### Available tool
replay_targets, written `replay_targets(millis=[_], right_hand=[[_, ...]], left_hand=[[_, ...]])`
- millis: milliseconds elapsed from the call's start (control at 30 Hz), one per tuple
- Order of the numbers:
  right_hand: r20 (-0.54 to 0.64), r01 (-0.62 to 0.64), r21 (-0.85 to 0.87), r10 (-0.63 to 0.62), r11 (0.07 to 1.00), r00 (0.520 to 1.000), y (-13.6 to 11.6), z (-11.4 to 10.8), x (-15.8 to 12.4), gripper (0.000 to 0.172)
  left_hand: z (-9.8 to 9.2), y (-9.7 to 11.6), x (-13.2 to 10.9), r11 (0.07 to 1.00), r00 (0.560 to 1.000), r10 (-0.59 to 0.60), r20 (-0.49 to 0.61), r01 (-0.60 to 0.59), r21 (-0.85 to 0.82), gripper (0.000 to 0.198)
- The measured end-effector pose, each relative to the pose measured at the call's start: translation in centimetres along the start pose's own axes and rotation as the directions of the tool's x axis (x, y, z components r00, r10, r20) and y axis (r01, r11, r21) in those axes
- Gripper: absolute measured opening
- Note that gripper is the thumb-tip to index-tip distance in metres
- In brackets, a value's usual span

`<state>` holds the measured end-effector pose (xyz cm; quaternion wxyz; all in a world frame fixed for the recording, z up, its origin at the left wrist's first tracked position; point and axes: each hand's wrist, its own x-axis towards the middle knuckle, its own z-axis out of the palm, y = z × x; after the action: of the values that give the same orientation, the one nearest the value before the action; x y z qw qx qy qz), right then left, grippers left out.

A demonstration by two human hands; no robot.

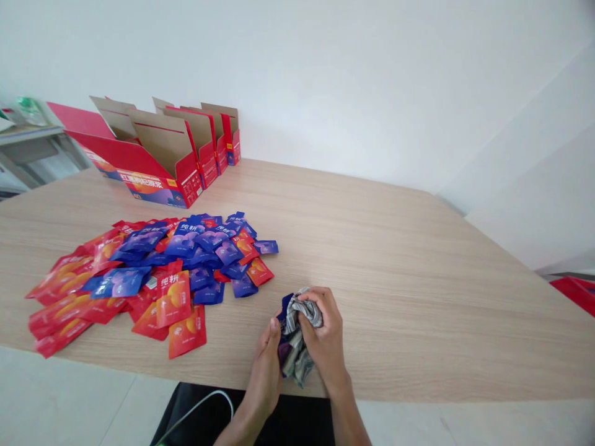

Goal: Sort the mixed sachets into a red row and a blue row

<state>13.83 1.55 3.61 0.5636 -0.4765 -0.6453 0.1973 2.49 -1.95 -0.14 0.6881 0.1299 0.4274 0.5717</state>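
Observation:
Near the table's front edge, my left hand (267, 362) grips a dark blue pouch (284, 310), of which only the left side shows. A bunched grey striped cloth (300, 356) covers the rest of the pouch. My right hand (325, 334) is closed around this cloth and presses it against the pouch. To the left of my hands lies a loose heap of red pouches (174, 298) and blue pouches (186, 237), several of each, overlapping one another.
Several red cardboard boxes (188, 186) with raised flaps stand in a row at the back left of the wooden table (418, 297). A white wall rises behind. A white cable (199, 406) crosses my lap. A red object (576, 292) shows at the right edge.

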Motion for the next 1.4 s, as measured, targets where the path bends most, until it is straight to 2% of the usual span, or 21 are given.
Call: replay_targets(millis=[100, 167, 267, 367, 467, 567, 633, 700, 767, 833, 967, 1033, 1133, 1200, 1267, 1333, 1400], right_hand=[[0.007, -0.036, -0.053, 0.036, 0.998, 0.999, 1.0, -2.2, -0.8, 0.017], [-0.070, -0.071, -0.158, 0.060, 0.985, 0.996, 2.2, -4.9, -1.1, 0.015], [-0.214, -0.132, -0.362, 0.056, 0.923, 0.975, 4.8, -10.6, -1.2, 0.014], [-0.316, -0.207, -0.535, 0.033, 0.819, 0.948, 7.9, -17.4, -0.8, 0.024], [-0.394, -0.270, -0.658, -0.016, 0.703, 0.919, 10.8, -23.8, -0.3, 0.030], [-0.450, -0.325, -0.724, -0.059, 0.608, 0.891, 13.2, -28.6, 0.3, 0.029], [-0.442, -0.360, -0.740, -0.006, 0.568, 0.897, 14.5, -30.7, 0.9, 0.024], [-0.428, -0.435, -0.726, 0.144, 0.532, 0.892, 15.5, -32.1, 1.7, 0.018], [-0.400, -0.502, -0.699, 0.304, 0.509, 0.865, 16.0, -33.1, 2.4, 0.015], [-0.378, -0.517, -0.701, 0.358, 0.491, 0.854, 15.9, -33.8, 2.9, 0.018], [-0.387, -0.414, -0.734, 0.168, 0.539, 0.906, 12.7, -33.5, 2.3, 0.034], [-0.429, -0.406, -0.701, 0.108, 0.586, 0.897, 10.1, -31.7, 1.5, 0.041], [-0.438, -0.444, -0.585, 0.195, 0.679, 0.877, 6.7, -27.7, 0.4, 0.046], [-0.422, -0.464, -0.520, 0.257, 0.717, 0.869, 5.8, -24.9, -0.2, 0.045], [-0.350, -0.417, -0.512, 0.261, 0.751, 0.900, 5.9, -22.4, -0.9, 0.049], [-0.210, -0.284, -0.509, 0.203, 0.812, 0.956, 6.5, -20.3, -1.3, 0.065], [-0.071, -0.151, -0.457, 0.133, 0.877, 0.989, 7.0, -18.2, -1.6, 0.073]], left_hand=[[-0.1, 0.4, 0.3, 0.999, 1.000, -0.007, 0.021, 0.008, -0.031, 0.073], [-0.2, 0.6, 0.4, 0.999, 0.998, -0.025, 0.056, 0.027, -0.039, 0.074], [-0.5, 0.6, 0.5, 1.000, 0.999, -0.023, 0.034, 0.023, -0.016, 0.071], [-1.0, 0.2, 0.8, 1.000, 1.000, 0.012, 0.012, -0.012, 0.021, 0.070], [-1.4, -0.2, 1.1, 0.994, 0.997, 0.060, 0.055, -0.065, 0.086, 0.073], [-1.8, -0.4, 1.2, 0.980, 0.988, 0.109, 0.109, -0.125, 0.152, 0.080], [-1.9, -0.7, 1.3, 0.971, 0.981, 0.138, 0.134, -0.161, 0.179, 0.082], [-2.0, -0.9, 1.4, 0.960, 0.977, 0.163, 0.139, -0.190, 0.205, 0.081], [-2.1, -1.1, 1.5, 0.948, 0.972, 0.192, 0.133, -0.219, 0.232, 0.082], [-2.1, -1.1, 1.5, 0.941, 0.968, 0.205, 0.144, -0.235, 0.243, 0.083], [-2.1, -0.5, 1.0, 0.937, 0.966, 0.186, 0.179, -0.229, 0.265, 0.087], [-2.2, 0.1, 0.5, 0.916, 0.961, 0.212, 0.179, -0.259, 0.305, 0.086], [-3.0, 1.8, 0.3, 0.867, 0.948, 0.257, 0.188, -0.312, 0.389, 0.080], [-4.0, 4.1, 0.8, 0.813, 0.935, 0.314, 0.168, -0.356, 0.460, 0.076], [-5.4, 7.6, 1.9, 0.694, 0.889, 0.450, 0.084, -0.408, 0.593, 0.075], [-6.9, 12.1, 3.6, 0.549, 0.809, 0.587, 0.033, -0.427, 0.718, 0.072], [-8.6, 17.1, 5.4, 0.394, 0.699, 0.715, 0.032, -0.440, 0.807, 0.071]])
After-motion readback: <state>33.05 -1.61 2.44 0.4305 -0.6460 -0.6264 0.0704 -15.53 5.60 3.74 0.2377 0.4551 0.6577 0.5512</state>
